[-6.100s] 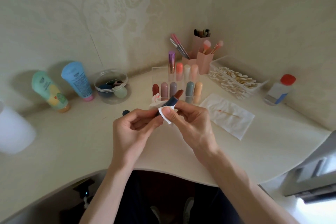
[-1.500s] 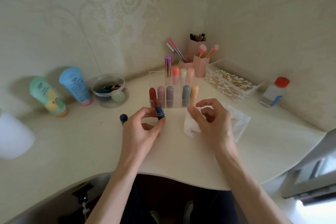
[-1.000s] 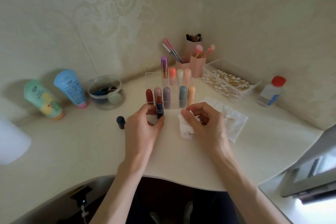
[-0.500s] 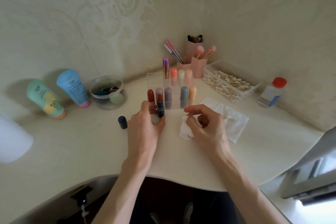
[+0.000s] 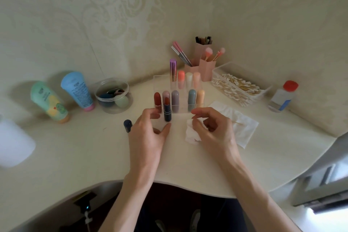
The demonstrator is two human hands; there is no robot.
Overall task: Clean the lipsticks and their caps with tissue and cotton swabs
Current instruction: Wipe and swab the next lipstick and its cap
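An uncapped navy lipstick (image 5: 167,113) with a red bullet stands upright on the table, just in front of the clear acrylic organizer (image 5: 159,79). My left hand (image 5: 148,135) is cupped around it, thumb and fingers spread and apart from the tube. The navy cap (image 5: 127,125) stands to the left of that hand. My right hand (image 5: 213,131) hovers with loosely curled fingers over a crumpled tissue (image 5: 190,134) lying on the table, its thumb touching the top of the tissue. Several capped lipsticks (image 5: 175,100) stand in the organizer.
A flat tissue (image 5: 244,132) with a used cotton swab lies right of my right hand. Behind it are a tray of cotton swabs (image 5: 238,85), a red-capped bottle (image 5: 282,96) and pink brush holders (image 5: 206,68). Two tubes (image 5: 78,90) and a round jar (image 5: 113,96) stand at left.
My left hand set the navy lipstick upright on the table and let go of it. My right hand lowered the crumpled tissue onto the table and loosened its fingers.
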